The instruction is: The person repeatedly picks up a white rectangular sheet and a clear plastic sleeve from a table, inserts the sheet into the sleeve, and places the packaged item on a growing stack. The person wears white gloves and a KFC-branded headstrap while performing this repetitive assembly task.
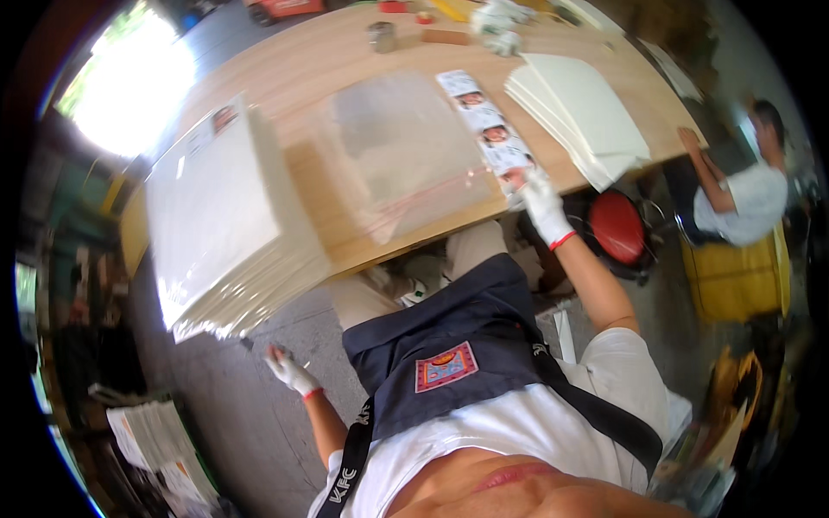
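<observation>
Head view: table (298, 73), twelve o'clock
Right hand (544, 209): two o'clock, at picture strip (492, 134); fingers' grip unclear
Left hand (292, 371): eight o'clock, fingers released

A grey tin (381, 37) stands toward the far side of the wooden table (289, 65), near a flat brown block (446, 37) and a crumpled white bundle (499, 26). Beside the near edge is a red-topped stool (617, 226). Rightward, a white-shirted co-worker (753, 194) sits by a bulky yellow object (738, 281).
</observation>
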### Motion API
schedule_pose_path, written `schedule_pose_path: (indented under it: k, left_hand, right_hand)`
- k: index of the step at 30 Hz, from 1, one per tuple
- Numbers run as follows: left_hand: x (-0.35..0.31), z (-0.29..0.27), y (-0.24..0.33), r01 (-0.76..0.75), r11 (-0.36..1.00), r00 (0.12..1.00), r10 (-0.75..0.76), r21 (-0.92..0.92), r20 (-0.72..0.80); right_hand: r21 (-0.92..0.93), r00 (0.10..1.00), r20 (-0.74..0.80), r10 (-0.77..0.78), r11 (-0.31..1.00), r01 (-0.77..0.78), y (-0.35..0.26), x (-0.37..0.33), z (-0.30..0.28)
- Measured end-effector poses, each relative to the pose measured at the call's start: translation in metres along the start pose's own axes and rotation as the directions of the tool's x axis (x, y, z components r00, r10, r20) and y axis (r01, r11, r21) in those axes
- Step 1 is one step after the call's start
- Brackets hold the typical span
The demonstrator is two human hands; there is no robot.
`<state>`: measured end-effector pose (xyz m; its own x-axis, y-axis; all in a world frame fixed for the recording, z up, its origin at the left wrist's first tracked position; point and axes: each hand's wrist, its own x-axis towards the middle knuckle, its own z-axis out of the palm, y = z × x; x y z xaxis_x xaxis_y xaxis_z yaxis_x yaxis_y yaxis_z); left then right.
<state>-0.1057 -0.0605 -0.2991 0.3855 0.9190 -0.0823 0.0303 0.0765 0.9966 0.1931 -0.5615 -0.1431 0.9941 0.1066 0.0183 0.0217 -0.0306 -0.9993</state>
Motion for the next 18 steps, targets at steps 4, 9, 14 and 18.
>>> schedule_pose_path:
  k: [4, 9, 14, 18]
  left_hand:
    - [-0.080, 0.067, -0.021, -0.276, 0.908, 0.921, 0.156, 0.315, 0.357]
    - [-0.108, 0.170, 0.048, -0.834, 0.543, 0.400, 0.466, 0.102, 0.789]
    - [-0.120, 0.224, 0.099, -0.867, 0.498, 0.289, 0.529, -0.015, 0.798]
    - [-0.124, 0.247, 0.099, -0.879, 0.477, 0.283, 0.539, -0.010, 0.793]
  right_hand:
    - [0.137, 0.818, -0.541, 0.196, 0.980, -0.144, -0.004, 0.008, -0.136]
    - [0.377, 0.851, -0.318, 0.418, 0.879, -0.291, -0.002, 0.036, -0.219]
    - [0.499, 0.836, -0.231, 0.498, 0.798, -0.338, -0.017, 0.050, -0.203]
    - [0.518, 0.838, -0.297, 0.457, 0.815, -0.261, 0.004, 0.073, -0.239]
